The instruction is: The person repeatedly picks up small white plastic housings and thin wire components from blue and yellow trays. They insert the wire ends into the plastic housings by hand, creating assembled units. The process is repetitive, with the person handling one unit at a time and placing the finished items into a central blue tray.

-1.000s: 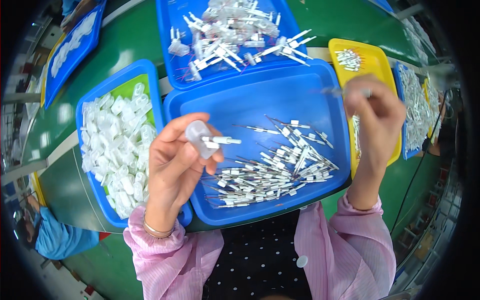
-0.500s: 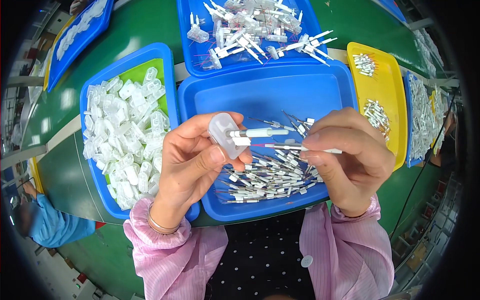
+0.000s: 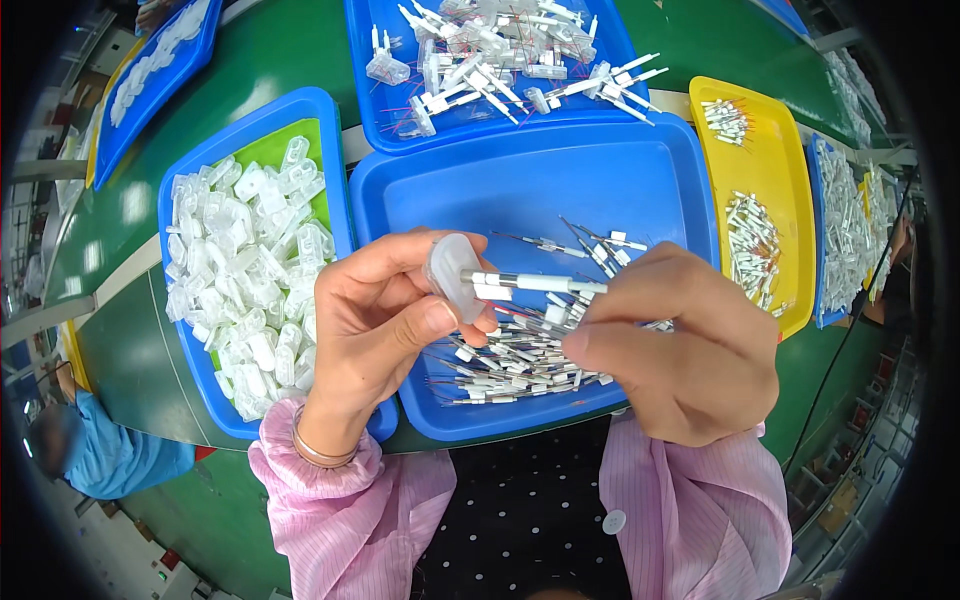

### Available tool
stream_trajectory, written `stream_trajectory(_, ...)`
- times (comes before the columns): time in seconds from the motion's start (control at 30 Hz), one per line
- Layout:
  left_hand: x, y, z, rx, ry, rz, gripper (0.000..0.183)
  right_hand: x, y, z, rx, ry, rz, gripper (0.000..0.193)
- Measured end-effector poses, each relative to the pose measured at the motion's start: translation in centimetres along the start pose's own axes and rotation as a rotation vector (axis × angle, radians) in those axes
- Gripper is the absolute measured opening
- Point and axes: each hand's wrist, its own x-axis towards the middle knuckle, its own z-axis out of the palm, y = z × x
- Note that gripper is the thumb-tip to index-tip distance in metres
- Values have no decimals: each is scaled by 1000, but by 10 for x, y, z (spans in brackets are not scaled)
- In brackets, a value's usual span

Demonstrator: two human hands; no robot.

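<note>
The left hand (image 3: 375,325) grips a translucent cap (image 3: 453,277) from which a white stem (image 3: 545,283) projects toward the curled fingers of the right hand (image 3: 690,345); contact there cannot be confirmed. The central blue tray (image 3: 450,190), beneath both hands, contains slim white parts (image 3: 510,375). Clear housings (image 3: 245,260) fill a tray at left; a yellow tray (image 3: 765,165) stands at right.

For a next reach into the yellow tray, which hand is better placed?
Probably the right hand: it is nearer the yellow tray, while the left hand holds the translucent plastic piece farther away. The right grip's contents are unclear.
</note>
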Motion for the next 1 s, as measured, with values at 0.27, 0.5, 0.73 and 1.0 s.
stream_trajectory(0.27,1,-4,3,23,30,46,33,-6,-6,16,-51,132,28,25)
stream_trajectory(0.5,0,-2,0,-8,9,-21,33,2,-12,14,-201,66,-51,21)
stream_trajectory(0.73,0,0,1,18,32,-18,34,3,-13,14,-263,100,-95,19)
stream_trajectory(1.0,0,-1,0,19,30,16,33,4,-13,15,-241,99,-110,21)
